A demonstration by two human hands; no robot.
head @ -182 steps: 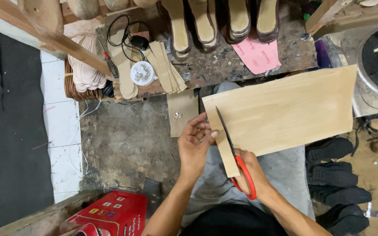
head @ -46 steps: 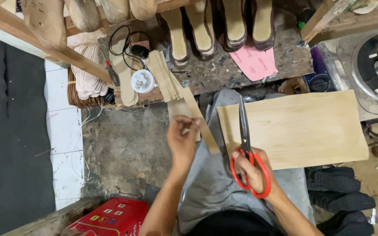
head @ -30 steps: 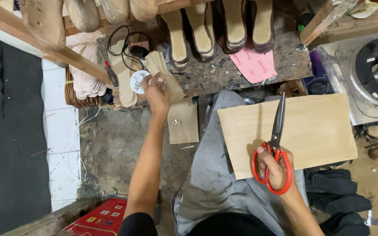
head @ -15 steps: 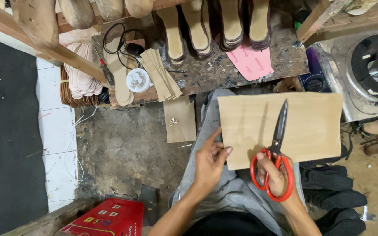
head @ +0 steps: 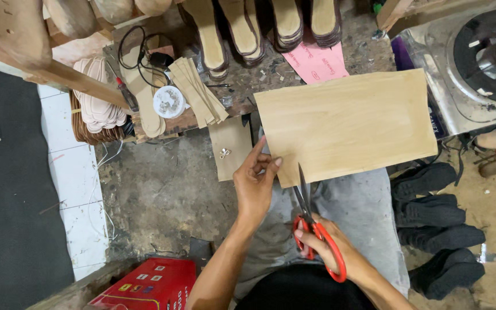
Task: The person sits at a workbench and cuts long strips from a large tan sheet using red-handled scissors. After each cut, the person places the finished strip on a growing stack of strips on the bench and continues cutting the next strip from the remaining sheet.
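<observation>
A large flat sheet of tan, smooth board-like material, roughly rectangular, lies across the person's lap in grey trousers, reaching up and to the right from both hands. The left hand pinches the sheet's lower left corner, fingers curled over the edge. Just to its right, the right hand is closed around the red looped handles of the scissors, whose thin metal blades point up and meet the sheet's bottom edge beside the left hand.

Beyond the left hand stands a rough, dark, scuffed wooden table. On it, up and left of that hand, lies a fanned stack of tan cut strips, a small round white tin and a coiled black cable. A smaller tan square piece hangs just left of the left hand. Black shoe pieces lie on the floor to the right of the right hand.
</observation>
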